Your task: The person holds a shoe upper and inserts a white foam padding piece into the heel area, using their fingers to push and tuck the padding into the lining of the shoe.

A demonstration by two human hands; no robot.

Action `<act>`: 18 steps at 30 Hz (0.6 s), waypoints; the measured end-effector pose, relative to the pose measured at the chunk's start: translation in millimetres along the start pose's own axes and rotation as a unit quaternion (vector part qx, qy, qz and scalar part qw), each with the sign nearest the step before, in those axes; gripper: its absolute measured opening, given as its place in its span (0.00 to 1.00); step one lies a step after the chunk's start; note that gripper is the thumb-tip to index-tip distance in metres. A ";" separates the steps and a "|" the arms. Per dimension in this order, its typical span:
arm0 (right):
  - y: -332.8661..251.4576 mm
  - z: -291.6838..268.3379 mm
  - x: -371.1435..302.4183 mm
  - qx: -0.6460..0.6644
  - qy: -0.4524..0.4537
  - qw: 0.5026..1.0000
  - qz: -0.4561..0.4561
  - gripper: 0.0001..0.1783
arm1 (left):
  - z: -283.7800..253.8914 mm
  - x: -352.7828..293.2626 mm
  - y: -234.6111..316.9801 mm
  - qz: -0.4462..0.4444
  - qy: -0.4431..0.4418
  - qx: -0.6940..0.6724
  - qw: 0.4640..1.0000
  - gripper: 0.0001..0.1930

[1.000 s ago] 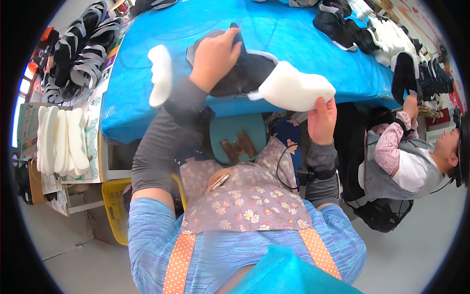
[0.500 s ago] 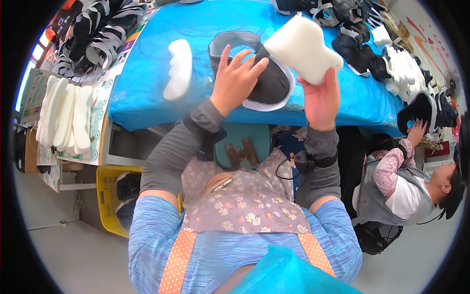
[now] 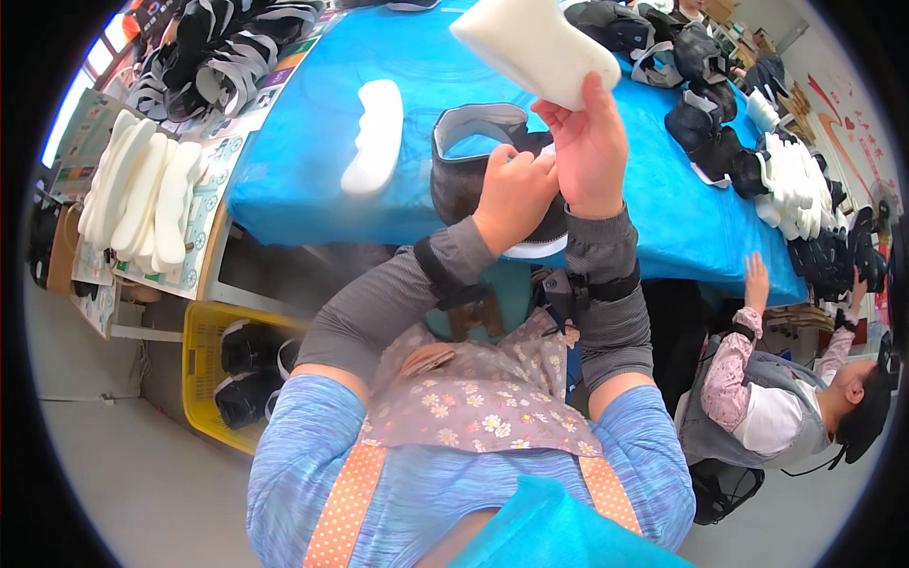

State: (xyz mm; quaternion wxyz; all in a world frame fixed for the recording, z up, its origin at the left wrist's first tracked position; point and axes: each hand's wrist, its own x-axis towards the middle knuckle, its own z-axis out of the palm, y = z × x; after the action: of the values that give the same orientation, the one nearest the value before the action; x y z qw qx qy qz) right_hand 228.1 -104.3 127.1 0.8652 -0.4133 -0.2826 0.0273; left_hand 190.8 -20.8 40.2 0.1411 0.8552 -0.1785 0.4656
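White foam piece, raised at twelve o'clock from the left hand, its upper edge cut off; the right hand grips its lower end, fingers partly hidden. The left hand's fingers are curled over the black shoe upper, hiding much of it; from here I cannot tell whether they hold anything. Ten o'clock: a second foam piece on the blue-covered table.

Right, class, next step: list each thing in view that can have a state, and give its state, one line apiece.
held white pad, raised, tilted
right hand, gripping the held white pad
left hand, fingers bent, grip unclear
loose white pad, lying unheld
black shoe upper, top open, partly hidden
blue cover, spread out
yellow basket, open-topped, holding dark footwear
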 end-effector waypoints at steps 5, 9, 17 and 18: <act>39.7 -11.2 1.2 -0.025 -0.023 0.998 0.060 0.22 | -1.2 -31.6 -3.2 0.051 -0.077 0.074 0.993 0.06; 54.3 -47.6 -12.3 -0.002 0.016 0.996 0.087 0.21 | -42.5 -26.7 -12.7 0.017 -0.148 -0.064 0.987 0.11; 60.2 -46.2 -43.8 -0.097 -0.008 0.994 -0.055 0.24 | -16.3 -70.4 -94.1 -0.403 0.160 -0.243 0.868 0.21; 62.9 -53.7 -45.8 -0.155 -0.006 0.986 -0.063 0.25 | -16.6 -69.8 -93.3 -0.438 0.106 -0.360 0.817 0.22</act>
State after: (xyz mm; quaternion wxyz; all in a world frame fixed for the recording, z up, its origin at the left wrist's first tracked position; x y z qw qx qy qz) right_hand 228.9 -113.5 33.0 0.7887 -0.5237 -0.3144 -0.0692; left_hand 184.1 81.7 -17.2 0.6459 0.6770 0.0757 0.3447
